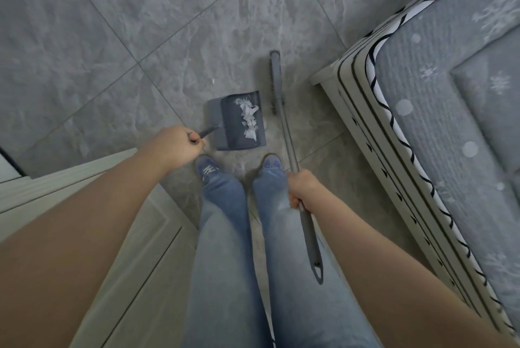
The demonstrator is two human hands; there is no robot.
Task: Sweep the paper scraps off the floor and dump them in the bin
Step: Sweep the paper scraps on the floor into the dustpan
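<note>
**Scraps collected in dustpan**

Left hand [180, 146] grips the handle of the grey plastic dustpan [237, 120], which sits on the grey marble-tile floor [140, 24]. White paper scraps [249, 120] lie inside it. Right hand [304, 188] is wrapped round the grey long-handled broom [281, 111], its head just beside the pan.

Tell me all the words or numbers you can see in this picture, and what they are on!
There are none to read.
dustpan: plain grey, no label showing.
broom: plain grey handle, no writing showing.
mattress: only snowflake and dot patterns, no letters.
shoes: light marks on the top, too blurred to read as letters.
</note>
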